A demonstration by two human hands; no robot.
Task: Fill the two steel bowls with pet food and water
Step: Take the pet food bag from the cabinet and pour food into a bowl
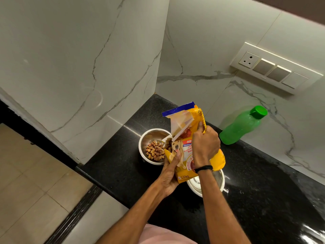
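A yellow pet food bag (186, 147) is tilted leftward, its torn corner over a steel bowl (151, 136) that holds a heap of brown kibble (155, 150). My left hand (169, 173) grips the bag's lower edge from underneath. Gripping the bag's right side near the top is my right hand (204, 145). A second steel bowl (216, 180) stands nearer to me, mostly hidden behind the bag and my right forearm; what it holds cannot be seen. A green capped water bottle (241, 126) stands against the wall to the right.
Everything stands on a black granite counter (255, 182) set in a corner of white marble walls. A switch and socket panel (274, 67) is on the right wall. The counter's left edge drops to a tiled floor (26, 182).
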